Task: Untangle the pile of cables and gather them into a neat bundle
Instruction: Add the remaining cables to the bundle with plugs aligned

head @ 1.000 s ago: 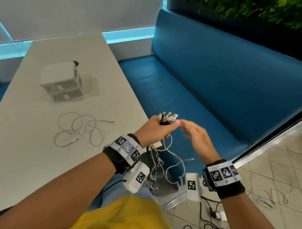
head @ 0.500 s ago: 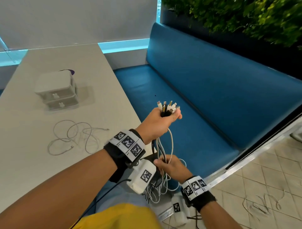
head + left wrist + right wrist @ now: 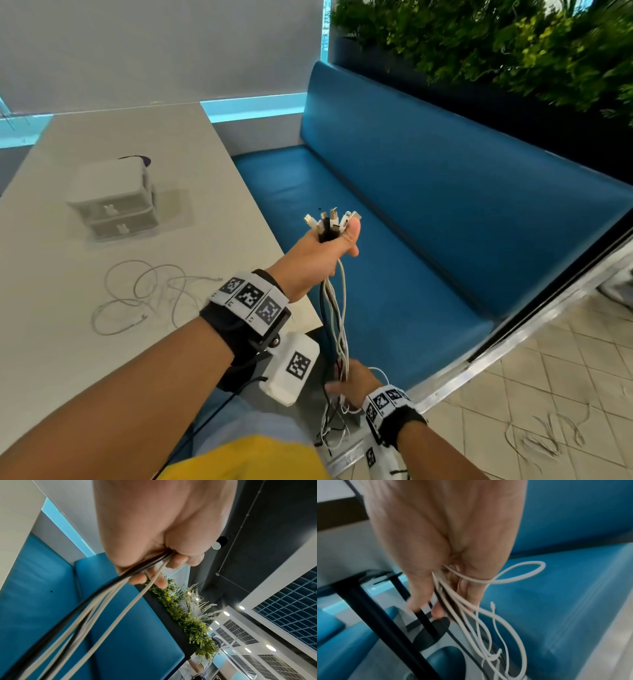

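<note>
White and black cables (image 3: pixel 337 308) are gripped in a fist by the left hand (image 3: pixel 317 253), raised over the blue bench (image 3: pixel 428 240), with their plugs (image 3: pixel 330 221) fanned out above the thumb. Lower down, the same hanging strands are closed around by the right hand (image 3: pixel 354 382), loose ends dangling beneath it. One more white cable (image 3: pixel 144 294) is left coiled on the pale table (image 3: pixel 51 342), near a small drawer box (image 3: pixel 111 200).

This looks like a café or office lounge: a long blue upholstered bench (image 3: pixel 428 219) runs beside a pale table (image 3: pixel 191 212), with a dark planter of greenery (image 3: pixel 496 44) behind its backrest, a tiled floor (image 3: pixel 548 394) and recessed ceiling lights (image 3: pixel 271 647) overhead.
</note>
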`<state>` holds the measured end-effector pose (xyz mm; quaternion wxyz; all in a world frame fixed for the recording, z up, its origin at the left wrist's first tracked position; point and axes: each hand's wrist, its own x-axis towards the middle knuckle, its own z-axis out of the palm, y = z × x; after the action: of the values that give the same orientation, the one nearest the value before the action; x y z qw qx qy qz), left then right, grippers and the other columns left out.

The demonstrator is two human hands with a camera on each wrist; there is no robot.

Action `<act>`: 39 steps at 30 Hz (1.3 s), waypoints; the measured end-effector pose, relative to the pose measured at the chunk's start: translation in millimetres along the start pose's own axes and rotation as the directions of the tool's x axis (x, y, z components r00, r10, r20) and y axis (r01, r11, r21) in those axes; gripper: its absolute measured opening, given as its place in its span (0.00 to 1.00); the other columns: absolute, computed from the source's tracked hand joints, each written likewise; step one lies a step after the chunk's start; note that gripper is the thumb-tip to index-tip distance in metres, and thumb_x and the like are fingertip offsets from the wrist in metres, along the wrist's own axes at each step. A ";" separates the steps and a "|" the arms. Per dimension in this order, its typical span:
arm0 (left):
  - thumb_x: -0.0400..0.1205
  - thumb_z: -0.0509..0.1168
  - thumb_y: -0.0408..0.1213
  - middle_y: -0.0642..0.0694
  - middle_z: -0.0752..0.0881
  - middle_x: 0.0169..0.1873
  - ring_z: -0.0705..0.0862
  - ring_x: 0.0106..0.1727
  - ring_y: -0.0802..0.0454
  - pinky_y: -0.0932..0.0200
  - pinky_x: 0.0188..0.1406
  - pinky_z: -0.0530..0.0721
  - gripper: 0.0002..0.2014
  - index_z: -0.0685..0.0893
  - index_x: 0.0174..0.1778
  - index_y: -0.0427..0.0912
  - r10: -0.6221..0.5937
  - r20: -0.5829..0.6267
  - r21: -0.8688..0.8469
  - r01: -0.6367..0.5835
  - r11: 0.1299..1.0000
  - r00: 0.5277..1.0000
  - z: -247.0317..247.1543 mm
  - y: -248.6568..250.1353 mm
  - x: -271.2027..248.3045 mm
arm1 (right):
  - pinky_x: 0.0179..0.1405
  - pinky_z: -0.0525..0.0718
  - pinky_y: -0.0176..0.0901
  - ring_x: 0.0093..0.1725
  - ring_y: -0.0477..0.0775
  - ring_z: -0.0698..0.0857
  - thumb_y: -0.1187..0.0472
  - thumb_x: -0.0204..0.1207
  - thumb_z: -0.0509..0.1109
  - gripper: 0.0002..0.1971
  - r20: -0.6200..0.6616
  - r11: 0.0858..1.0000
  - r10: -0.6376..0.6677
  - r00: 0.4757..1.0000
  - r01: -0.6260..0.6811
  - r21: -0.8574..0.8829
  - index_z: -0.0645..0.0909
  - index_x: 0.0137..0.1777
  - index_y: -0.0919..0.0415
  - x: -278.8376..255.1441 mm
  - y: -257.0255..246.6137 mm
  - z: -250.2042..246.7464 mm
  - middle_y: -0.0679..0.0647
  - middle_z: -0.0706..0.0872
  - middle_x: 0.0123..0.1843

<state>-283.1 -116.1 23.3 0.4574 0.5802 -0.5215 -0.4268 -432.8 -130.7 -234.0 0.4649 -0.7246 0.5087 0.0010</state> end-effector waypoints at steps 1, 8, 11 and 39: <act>0.81 0.54 0.63 0.54 0.85 0.47 0.74 0.36 0.58 0.61 0.44 0.74 0.24 0.83 0.40 0.47 -0.002 0.018 0.025 0.002 1.000 1.000 -1.2 -0.5 0.2 | 0.51 0.85 0.42 0.45 0.49 0.83 0.59 0.66 0.80 0.15 0.046 0.998 0.021 0.999 -0.019 -0.055 0.75 0.43 0.46 -2.3 0.9 -1.3 0.44 0.83 0.41; 0.82 0.68 0.39 0.55 0.64 0.18 0.64 0.21 0.58 0.58 0.31 0.70 0.20 0.68 0.27 0.51 -0.113 0.082 -0.147 0.125 0.981 0.990 -5.2 -9.3 -4.1 | 0.62 0.77 0.39 0.72 0.53 0.77 0.69 0.66 0.80 0.45 0.231 0.991 -0.010 0.973 0.040 -0.124 0.62 0.81 0.51 -13.9 -43.6 -68.8 0.56 0.76 0.75; 0.80 0.70 0.32 0.56 0.60 0.20 0.63 0.21 0.61 0.61 0.28 0.65 0.20 0.63 0.33 0.36 -0.125 0.072 -0.108 0.132 0.985 0.990 -8.1 -13.5 -7.4 | 0.64 0.81 0.45 0.62 0.53 0.82 0.72 0.73 0.73 0.29 0.117 0.975 -0.167 0.979 0.182 -0.125 0.73 0.74 0.58 -23.8 -82.2 -111.0 0.59 0.84 0.64; 0.83 0.58 0.21 0.46 0.77 0.31 0.78 0.28 0.50 0.55 0.27 0.78 0.15 0.72 0.37 0.46 0.093 -0.006 0.242 -0.089 0.966 0.996 -41.5 -5.7 -23.9 | 0.67 0.78 0.47 0.63 0.49 0.82 0.46 0.86 0.52 0.21 -0.218 0.800 -0.599 0.771 0.564 -0.204 0.85 0.60 0.50 -85.5 -260.4 -123.2 0.48 0.88 0.60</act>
<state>-243.7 -88.6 27.1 0.4069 0.6106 -0.5917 -0.3338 -340.0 -137.9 51.7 0.3210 -0.8674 0.3170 -0.2100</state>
